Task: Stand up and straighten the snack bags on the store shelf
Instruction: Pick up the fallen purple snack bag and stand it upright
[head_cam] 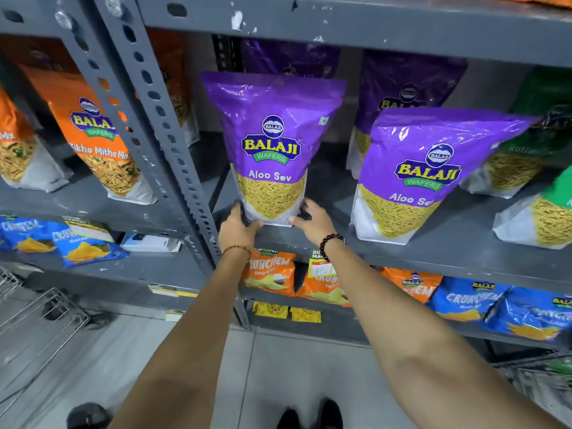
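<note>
A purple Aloo Sev bag [272, 144] stands upright at the front left of the grey shelf [402, 252]. My left hand [236, 227] grips its lower left corner, and my right hand [312, 219] holds its lower right corner. A second purple Aloo Sev bag [424, 171] stands to the right, leaning a little. Two more purple bags [408, 88] stand behind them in shadow. Green bags [538, 137] fill the right end of the shelf.
Orange Tikha Mitha Mix bags [96, 140] stand in the bay to the left, past a slotted grey upright [173, 140]. Orange and blue Crunchem packs [269, 272] sit on the shelf below. A wire basket [37, 314] rests on the floor at left.
</note>
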Motion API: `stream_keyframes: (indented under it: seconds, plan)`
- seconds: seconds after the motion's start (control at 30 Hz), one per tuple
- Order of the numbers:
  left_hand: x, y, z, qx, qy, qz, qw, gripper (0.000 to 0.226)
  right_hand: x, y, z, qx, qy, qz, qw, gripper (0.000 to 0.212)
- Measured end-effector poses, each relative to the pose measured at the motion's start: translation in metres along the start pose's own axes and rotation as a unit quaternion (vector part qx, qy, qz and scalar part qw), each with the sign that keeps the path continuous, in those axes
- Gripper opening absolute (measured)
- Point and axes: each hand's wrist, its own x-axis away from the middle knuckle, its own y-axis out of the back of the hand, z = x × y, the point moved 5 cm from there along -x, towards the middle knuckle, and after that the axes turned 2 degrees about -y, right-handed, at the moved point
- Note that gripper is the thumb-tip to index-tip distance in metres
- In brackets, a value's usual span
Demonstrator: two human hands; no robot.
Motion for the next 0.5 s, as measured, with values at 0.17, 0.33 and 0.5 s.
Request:
stream_keyframes:
  seconds: [0.17,0.33,0.5]
  plan:
    - [0.002,0.002,0.002,0.046,-0.019,-0.009,0.999,0.051,0.001,-0.001,0.0,0.012,0.013,-0.008,1.0,0.044]
    - [0.008,0.004,0.004,0.073,-0.024,-0.008,0.997,0.048,0.008,-0.002,0.0,0.026,0.023,-0.009,0.999,0.047]
    - [0.013,0.005,0.005,0.07,-0.027,-0.013,0.997,0.045,0.014,-0.003,-0.001,0.029,0.025,-0.009,0.999,0.054]
